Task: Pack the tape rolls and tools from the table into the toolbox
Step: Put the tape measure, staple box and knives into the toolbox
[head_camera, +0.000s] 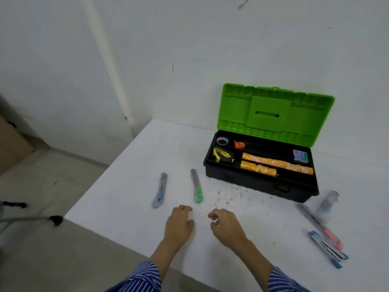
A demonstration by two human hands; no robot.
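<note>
Loosely curled fingers, gripping nothing: a person's left hand (pixel 179 223) and right hand (pixel 226 225) hover over the white table (pixel 130 207). Just beyond, two utility knives, blue-slider (pixel 159 190) and green-slider (pixel 196 186), lie lengthwise, pointing away. The open toolbox (pixel 261 184) sits behind them to the right.

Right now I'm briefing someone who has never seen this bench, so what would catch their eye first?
The toolbox at the table's far right, its bright green lid standing open against the wall, orange tape rolls lying in its black tray. Nearer, two utility knives lie apart on the white table: a blue-slider knife and a green-slider knife, just beyond both hands.
</note>
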